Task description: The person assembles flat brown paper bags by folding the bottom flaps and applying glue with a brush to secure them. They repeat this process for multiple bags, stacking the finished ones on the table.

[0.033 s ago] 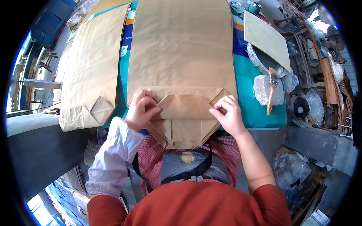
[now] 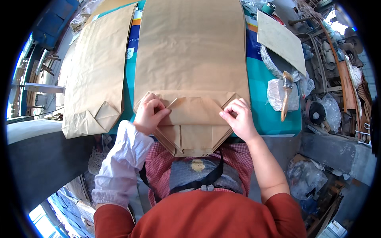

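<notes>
A large brown paper bag (image 2: 190, 51) lies flat in front of me on the teal tabletop (image 2: 274, 115), its folded bottom end hanging a little over the near edge toward my body. My left hand (image 2: 149, 113) rests on the left corner of that folded bottom flap (image 2: 194, 119), fingers curled and pressing down on the paper where the diagonal crease runs. My right hand (image 2: 238, 117) is on the right corner of the same flap, fingers bent and pinching the edge of the fold; from this angle I think the thumb is under the paper lip, though I cannot see it clearly. The two hands sit well apart, one at each side of the flap, both in contact with the paper.

To my left a second brown paper bag (image 2: 97, 67) lies flat, its own bottom already folded into a pointed flap near the tabletop's edge. To my right, a brush (image 2: 285, 95) with a wooden handle rests across a clear plastic bag (image 2: 278, 95). Behind it sits a round pan (image 2: 278, 65), partly covered by a flat pale board (image 2: 279, 39). My left forearm wears a light sleeve (image 2: 119, 158); my right forearm is bare.
</notes>
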Demonstrator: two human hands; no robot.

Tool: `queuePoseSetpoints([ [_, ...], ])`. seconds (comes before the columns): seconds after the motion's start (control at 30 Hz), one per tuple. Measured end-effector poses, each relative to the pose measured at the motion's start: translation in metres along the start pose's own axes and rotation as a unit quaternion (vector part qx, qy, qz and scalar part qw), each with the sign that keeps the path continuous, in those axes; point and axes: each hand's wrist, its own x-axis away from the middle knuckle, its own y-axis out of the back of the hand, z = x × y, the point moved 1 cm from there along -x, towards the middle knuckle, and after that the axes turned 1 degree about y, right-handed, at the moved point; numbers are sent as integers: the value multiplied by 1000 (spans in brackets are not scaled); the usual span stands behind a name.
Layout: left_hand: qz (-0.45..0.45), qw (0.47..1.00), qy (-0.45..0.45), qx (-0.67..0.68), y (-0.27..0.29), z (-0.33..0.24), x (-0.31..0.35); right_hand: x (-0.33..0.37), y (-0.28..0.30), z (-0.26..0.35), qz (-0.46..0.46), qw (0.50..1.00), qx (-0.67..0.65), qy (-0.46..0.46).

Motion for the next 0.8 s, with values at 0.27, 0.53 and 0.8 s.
queuePoseSetpoints([
  [0.27, -43, 978, 5, -204, -30, 3, -4, -5, -28, -14, -45, 995, 93, 6],
  [0.53, -49, 943, 145, -295, -27, -30, -44, -39, -38, -2, -48, 970, 218, -99],
  [0.8, 85, 944, -167, -272, -44, -47, 4, -2, -67, 57, 97, 960, 229, 127],
])
